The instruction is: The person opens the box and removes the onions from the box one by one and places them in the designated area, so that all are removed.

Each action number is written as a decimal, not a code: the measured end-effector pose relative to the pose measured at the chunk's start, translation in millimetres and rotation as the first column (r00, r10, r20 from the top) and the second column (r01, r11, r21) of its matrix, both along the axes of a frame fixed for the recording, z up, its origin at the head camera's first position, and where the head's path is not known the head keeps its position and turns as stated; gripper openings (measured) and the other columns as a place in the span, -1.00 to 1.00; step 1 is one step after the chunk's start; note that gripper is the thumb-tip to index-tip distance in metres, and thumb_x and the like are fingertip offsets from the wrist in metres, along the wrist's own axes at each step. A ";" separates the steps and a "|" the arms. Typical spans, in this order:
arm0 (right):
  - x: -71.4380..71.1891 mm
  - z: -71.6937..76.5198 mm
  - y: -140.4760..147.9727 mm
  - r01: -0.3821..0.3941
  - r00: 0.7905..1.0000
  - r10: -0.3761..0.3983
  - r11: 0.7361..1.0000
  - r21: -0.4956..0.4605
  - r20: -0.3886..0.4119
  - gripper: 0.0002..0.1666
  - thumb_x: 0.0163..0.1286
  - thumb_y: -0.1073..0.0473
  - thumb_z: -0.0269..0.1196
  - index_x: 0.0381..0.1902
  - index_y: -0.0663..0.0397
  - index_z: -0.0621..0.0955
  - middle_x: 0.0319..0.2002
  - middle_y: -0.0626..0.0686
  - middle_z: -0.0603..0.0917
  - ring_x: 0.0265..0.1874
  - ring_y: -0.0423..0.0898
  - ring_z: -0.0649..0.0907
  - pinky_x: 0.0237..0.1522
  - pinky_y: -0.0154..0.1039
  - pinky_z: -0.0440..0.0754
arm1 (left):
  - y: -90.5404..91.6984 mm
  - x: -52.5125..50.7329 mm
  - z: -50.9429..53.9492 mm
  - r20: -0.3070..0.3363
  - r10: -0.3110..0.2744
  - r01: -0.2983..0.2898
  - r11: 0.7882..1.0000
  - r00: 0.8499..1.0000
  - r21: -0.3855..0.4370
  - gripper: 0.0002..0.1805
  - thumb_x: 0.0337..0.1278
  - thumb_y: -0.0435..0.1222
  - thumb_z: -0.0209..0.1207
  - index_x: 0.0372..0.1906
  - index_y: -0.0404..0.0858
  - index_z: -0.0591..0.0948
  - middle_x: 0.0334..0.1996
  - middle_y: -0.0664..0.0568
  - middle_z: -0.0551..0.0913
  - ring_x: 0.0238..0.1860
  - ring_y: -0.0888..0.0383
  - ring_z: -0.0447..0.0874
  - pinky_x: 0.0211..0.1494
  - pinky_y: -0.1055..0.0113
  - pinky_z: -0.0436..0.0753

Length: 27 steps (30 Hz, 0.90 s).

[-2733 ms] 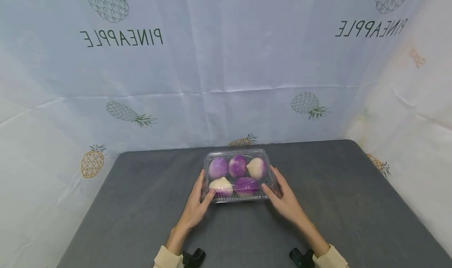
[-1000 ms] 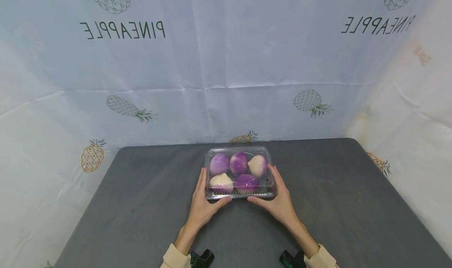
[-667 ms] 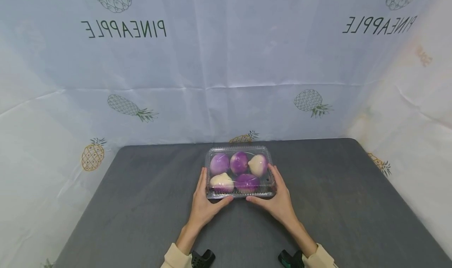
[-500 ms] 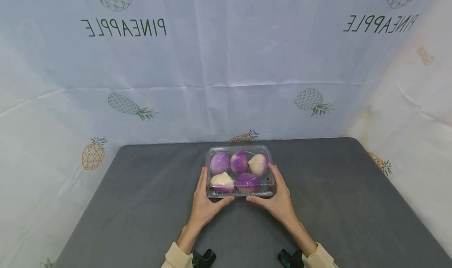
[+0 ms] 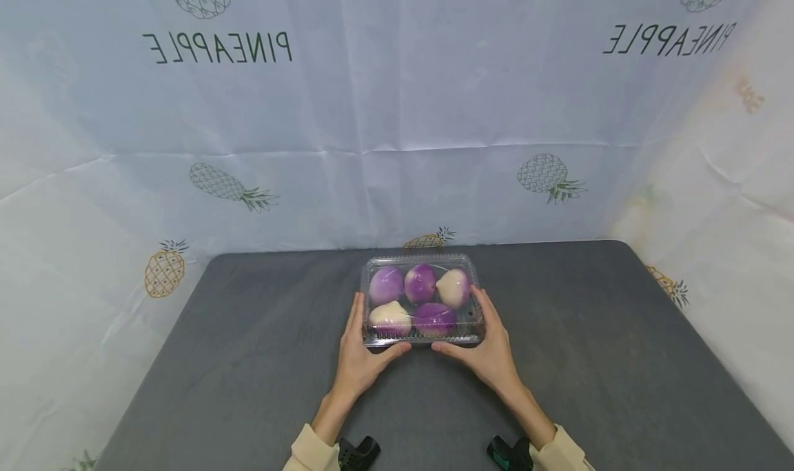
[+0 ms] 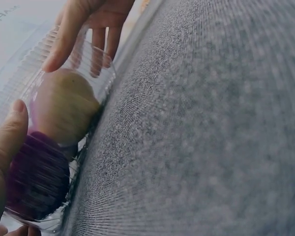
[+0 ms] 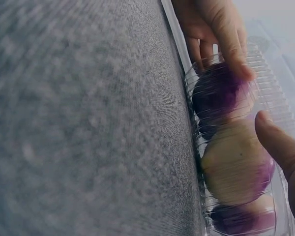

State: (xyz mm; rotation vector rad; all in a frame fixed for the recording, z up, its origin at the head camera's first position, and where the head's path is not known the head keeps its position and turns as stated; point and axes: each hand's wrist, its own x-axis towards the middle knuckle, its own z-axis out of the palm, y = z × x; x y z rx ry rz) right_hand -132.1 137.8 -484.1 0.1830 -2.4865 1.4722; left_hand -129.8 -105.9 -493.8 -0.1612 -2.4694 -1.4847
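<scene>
A clear lidded plastic box [image 5: 468, 334] sits on the grey table near its far edge, holding several round purple-and-white vegetables [image 5: 420, 283]. My left hand [image 5: 358, 362] grips its left side, fingers along the side wall, thumb at the near edge. On the opposite side my right hand [image 5: 496, 362] holds it the same way, the two thumbs pointing at each other with a gap between. The left wrist view shows my left thumb [image 6: 10, 132] against the ribbed near wall; in the right wrist view, my right thumb [image 7: 280, 142] lies there too. Some fingertips are hidden.
The dark grey tabletop [image 5: 248, 361] spreads out around the box. Behind it hangs a pale curtain [image 5: 397, 98] with pineapple prints and mirrored lettering, and similar cloth covers both sides. Black devices [image 5: 358, 454] are strapped at the cuffs.
Since the oldest frame, both thumbs have come off the lid and moved inward along the near edge. The latest frames show almost no movement, only a slight shift of the view.
</scene>
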 end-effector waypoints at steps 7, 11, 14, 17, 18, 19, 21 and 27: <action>0.3 -0.4 -2.3 0.025 1.000 -0.025 1.000 0.007 0.017 0.38 -0.11 -0.03 0.70 0.60 -0.07 0.21 0.60 0.32 0.16 0.55 0.36 0.24 0.31 0.29 0.46 | 2.0 0.8 -3.1 -0.020 0.025 -0.025 1.000 0.999 0.018 0.37 -0.26 -0.02 0.64 0.63 -0.33 0.07 0.62 -0.33 0.06 0.62 -0.28 0.07 0.55 -0.22 0.20; 1.3 -0.5 -1.8 0.024 1.000 -0.024 1.000 0.005 0.018 0.35 -0.08 -0.01 0.69 0.60 -0.06 0.21 0.59 0.31 0.17 0.54 0.36 0.25 0.29 0.26 0.50 | 2.7 1.3 -3.7 -0.025 0.038 -0.037 0.999 0.999 0.021 0.35 -0.25 0.01 0.63 0.62 -0.30 0.09 0.62 -0.30 0.08 0.61 -0.27 0.09 0.54 -0.23 0.21; 1.5 -1.2 -1.0 0.021 1.000 -0.021 1.000 0.004 0.017 0.32 -0.04 0.00 0.67 0.60 -0.07 0.21 0.59 0.31 0.17 0.53 0.37 0.27 0.28 0.24 0.51 | 2.9 1.1 -3.4 -0.038 0.049 -0.048 0.999 0.998 0.019 0.34 -0.27 0.00 0.63 0.62 -0.30 0.12 0.61 -0.31 0.12 0.60 -0.28 0.13 0.53 -0.24 0.23; 1.4 -1.2 -0.7 0.015 1.000 -0.015 1.000 0.000 -0.003 0.29 -0.03 0.04 0.66 0.60 -0.06 0.23 0.58 0.34 0.18 0.51 0.39 0.29 0.26 0.24 0.51 | 3.4 1.0 -2.3 -0.063 0.059 -0.059 0.998 0.996 0.010 0.32 -0.28 -0.01 0.63 0.60 -0.34 0.14 0.59 -0.34 0.15 0.58 -0.29 0.17 0.51 -0.24 0.26; 1.1 -1.6 -0.4 0.014 1.000 -0.014 1.000 -0.003 -0.010 0.27 -0.02 0.05 0.65 0.59 -0.06 0.24 0.58 0.35 0.18 0.51 0.39 0.31 0.26 0.24 0.52 | 3.6 1.0 -1.9 -0.068 0.064 -0.063 0.998 0.996 0.010 0.31 -0.28 -0.01 0.63 0.60 -0.34 0.15 0.58 -0.34 0.17 0.58 -0.28 0.18 0.52 -0.23 0.26; 0.9 -1.7 -0.3 0.014 1.000 -0.014 1.000 -0.004 -0.019 0.25 -0.01 0.06 0.65 0.59 -0.05 0.25 0.57 0.36 0.19 0.50 0.39 0.32 0.25 0.24 0.53 | 3.9 0.9 -1.6 -0.073 0.067 -0.067 0.998 0.995 0.007 0.30 -0.28 -0.01 0.62 0.59 -0.34 0.16 0.58 -0.33 0.18 0.57 -0.28 0.19 0.52 -0.22 0.26; 0.4 -1.8 0.1 0.020 0.999 -0.019 1.000 0.003 -0.042 0.21 0.00 0.09 0.63 0.57 -0.02 0.28 0.56 0.38 0.21 0.46 0.40 0.37 0.20 0.26 0.57 | 4.2 0.7 -1.4 -0.078 0.071 -0.071 0.997 0.994 0.005 0.28 -0.26 -0.01 0.61 0.59 -0.35 0.17 0.58 -0.33 0.19 0.57 -0.27 0.20 0.52 -0.20 0.26; -0.1 -2.0 2.4 0.028 0.997 -0.025 0.999 0.040 -0.072 0.12 0.07 0.12 0.57 0.55 0.00 0.30 0.54 0.39 0.25 0.40 0.41 0.45 0.10 0.30 0.61 | 3.6 -0.3 -2.7 -0.114 0.069 -0.071 0.997 0.991 -0.021 0.19 -0.15 -0.06 0.56 0.57 -0.39 0.20 0.55 -0.35 0.23 0.53 -0.30 0.26 0.48 -0.21 0.32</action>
